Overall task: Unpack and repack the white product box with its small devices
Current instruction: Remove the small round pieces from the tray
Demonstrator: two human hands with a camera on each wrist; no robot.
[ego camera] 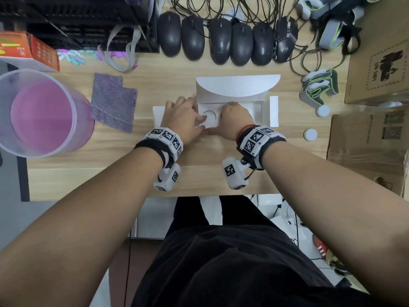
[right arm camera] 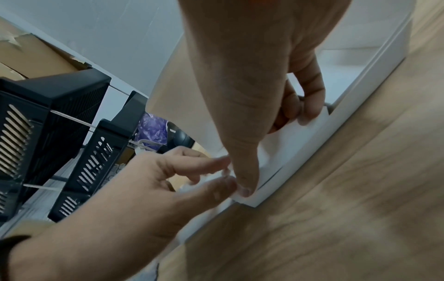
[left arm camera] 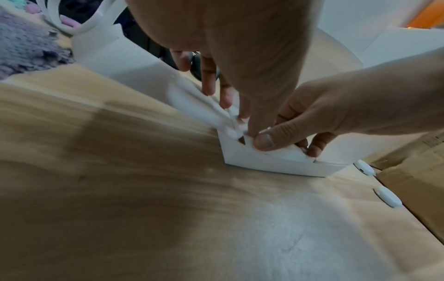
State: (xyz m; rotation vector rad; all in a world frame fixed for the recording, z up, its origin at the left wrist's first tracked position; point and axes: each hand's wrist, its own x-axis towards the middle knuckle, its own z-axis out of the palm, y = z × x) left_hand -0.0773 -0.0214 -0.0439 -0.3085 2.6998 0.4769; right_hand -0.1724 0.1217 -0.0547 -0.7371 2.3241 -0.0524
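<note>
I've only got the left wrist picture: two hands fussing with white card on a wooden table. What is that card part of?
Observer: It's the insert of an open white box; the head view shows a round recess in it, seemingly empty.
Visitor: What's beyond the box?
Observer: Six black mice lined up in a row.
Visitor: And far to the left?
Observer: A translucent tub, pink inside.
</note>
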